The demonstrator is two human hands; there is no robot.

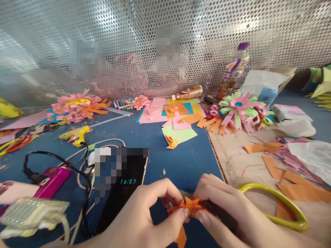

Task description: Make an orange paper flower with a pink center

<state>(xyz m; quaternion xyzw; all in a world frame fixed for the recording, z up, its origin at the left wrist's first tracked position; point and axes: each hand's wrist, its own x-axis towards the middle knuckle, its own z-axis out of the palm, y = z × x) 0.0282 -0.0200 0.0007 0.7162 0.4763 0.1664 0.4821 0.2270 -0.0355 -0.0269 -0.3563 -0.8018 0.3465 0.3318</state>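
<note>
Between my two hands, low in the middle of the head view, is a small orange paper flower (192,205) with pointed, cut petals. My left hand (157,210) pinches its left side between thumb and fingers. An orange paper strip (181,237) hangs below. On the other side my right hand (227,203) is closed at the flower's right edge, thumb toward me. Scissors with a yellow handle (294,212) lie under or against my right hand; their blades are hidden, and I cannot tell whether the palm holds them.
A phone (129,186) lies left of my hands, near a magenta power bank (53,181), cables and a yellow glue gun (77,135). Paper flowers (74,106), coloured sheets (183,132) and bottles (234,70) line the perforated metal screen (139,41). Orange scraps (297,189) lie right.
</note>
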